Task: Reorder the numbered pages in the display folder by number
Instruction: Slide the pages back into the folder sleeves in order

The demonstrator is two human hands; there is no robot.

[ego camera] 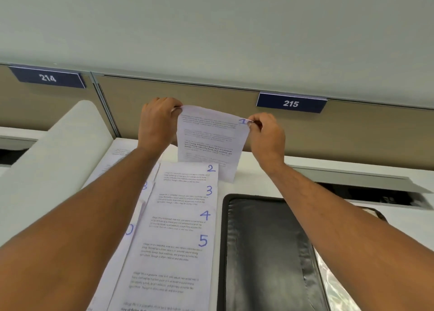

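- Spanning the view from 12 to 6 o'clock, the white desk serves as a sorting surface.
- At 5 o'clock lies the black display folder, shut; its contents cannot be seen, though clear sleeves show at its right edge.
- At 7 o'clock, pages 2 to 5 overlap stepwise, leaving each number readable.
- At centre, page 1 hangs upright, bottom edge touching the desk, presumably to head the row.
- The left hand and right hand each pinch a top corner.
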